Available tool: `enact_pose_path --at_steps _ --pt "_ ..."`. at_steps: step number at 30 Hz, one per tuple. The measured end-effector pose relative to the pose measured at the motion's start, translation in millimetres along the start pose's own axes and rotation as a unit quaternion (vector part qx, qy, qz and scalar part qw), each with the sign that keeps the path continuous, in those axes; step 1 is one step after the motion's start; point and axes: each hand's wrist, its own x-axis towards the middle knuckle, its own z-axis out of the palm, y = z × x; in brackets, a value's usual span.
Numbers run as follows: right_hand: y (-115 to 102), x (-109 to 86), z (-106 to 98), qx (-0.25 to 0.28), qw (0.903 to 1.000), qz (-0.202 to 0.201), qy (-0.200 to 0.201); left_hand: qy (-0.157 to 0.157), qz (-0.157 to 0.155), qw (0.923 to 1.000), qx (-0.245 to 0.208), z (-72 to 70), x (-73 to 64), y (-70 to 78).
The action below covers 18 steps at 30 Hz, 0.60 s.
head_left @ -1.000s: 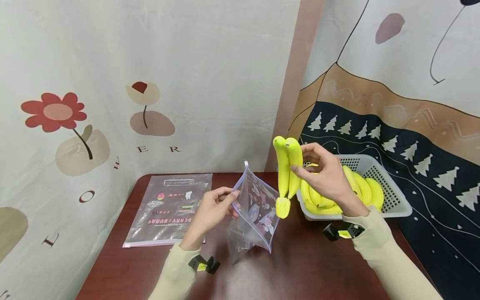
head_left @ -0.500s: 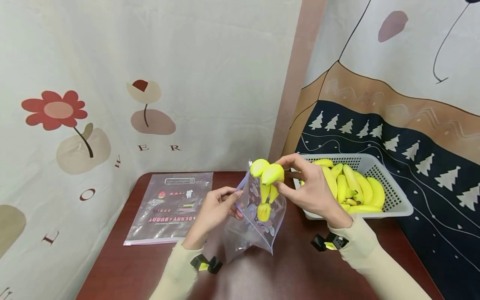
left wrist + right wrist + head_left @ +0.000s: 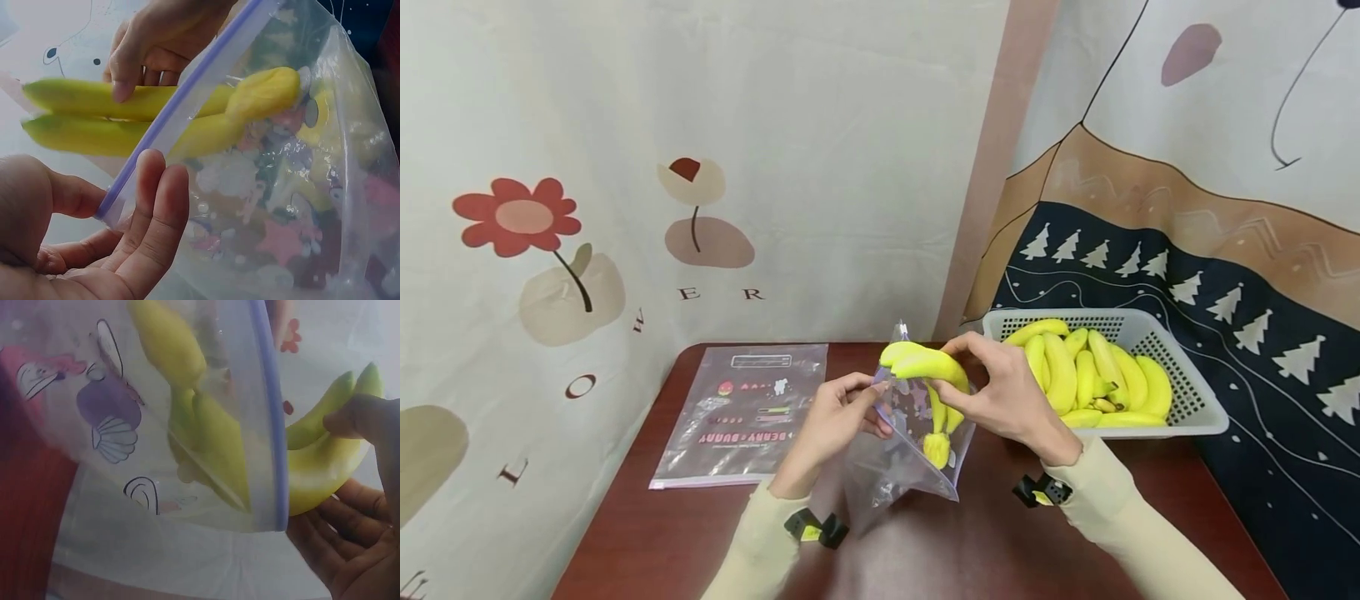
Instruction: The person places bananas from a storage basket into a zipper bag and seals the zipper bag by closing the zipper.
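Left hand (image 3: 829, 427) pinches the clear, purple-edged plastic bag (image 3: 889, 468), right hand (image 3: 1015, 398) grips two curved yellow bananas (image 3: 927, 364), joined end inside

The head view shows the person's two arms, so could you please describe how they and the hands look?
The left sleeve and right sleeve are pale cream. The left wrist device and right wrist device are black with yellow labels. Both the left hand and right hand are ungloved.
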Motion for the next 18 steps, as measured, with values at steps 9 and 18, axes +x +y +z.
enact_pose_path --at_steps 9,18 --pt "2.6 -6.4 16.3 -0.036 0.9989 0.030 0.002 0.008 -0.006 0.9998 -0.015 2.9 0.3 0.0" --pt "0.2 -4.9 24.5 -0.048 0.9910 0.117 -0.043 0.025 0.005 0.9994 -0.024 4.1 1.1 1.4"
